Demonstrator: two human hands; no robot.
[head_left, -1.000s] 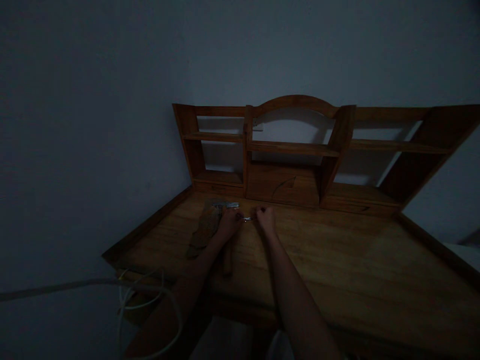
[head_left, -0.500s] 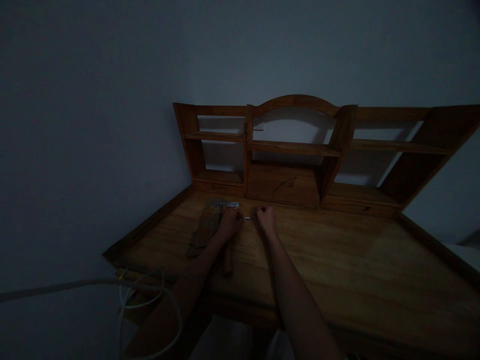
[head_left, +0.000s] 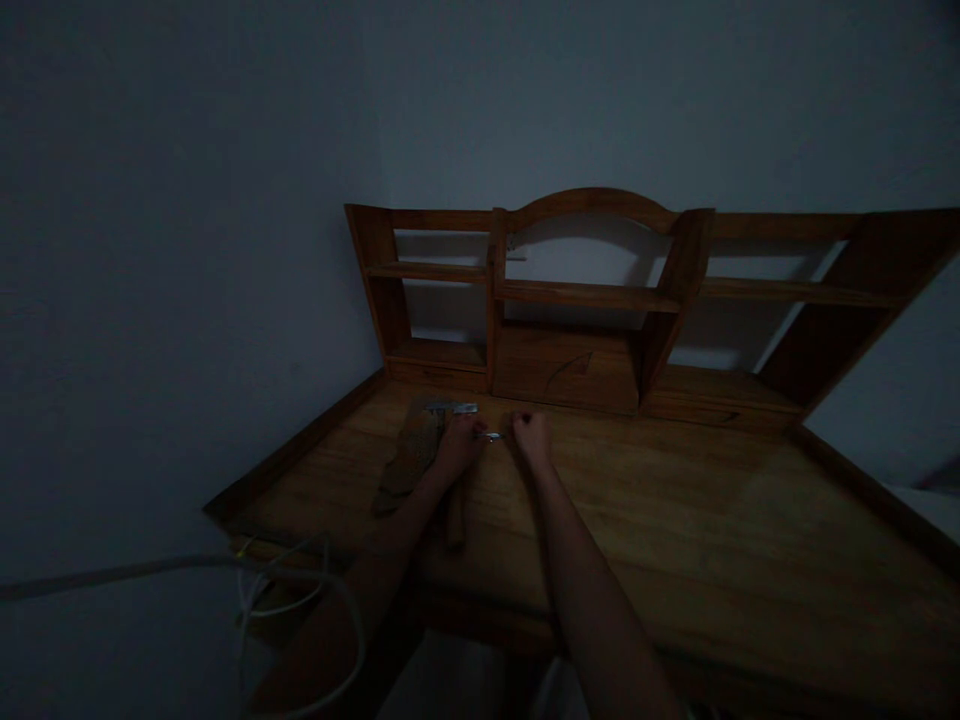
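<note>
My left hand [head_left: 459, 440] is closed, its fingertips pinching one end of a small shiny metal piece [head_left: 493, 436]. The piece is thin and too small and dark to name. My right hand [head_left: 532, 438] is a loose fist facing it from the right; whether its fingers touch the metal's other end is hard to see. Beneath my left hand and wrist lies a hammer with a grey metal head [head_left: 465, 408] and a wooden handle [head_left: 456, 525]. Left of the handle, a ragged brown-grey flat piece [head_left: 409, 460], perhaps cloth or cardboard, lies partly under my left forearm.
The wooden desk [head_left: 660, 520] has raised side edges. Along its back stands a wooden shelf unit [head_left: 585, 295] with an arched top and small drawers. A pale cable [head_left: 180, 563] loops over the front left corner. Dim light covers everything.
Both hands stay almost in place. The metal piece between them shows a little more of its length and has tilted slightly.
</note>
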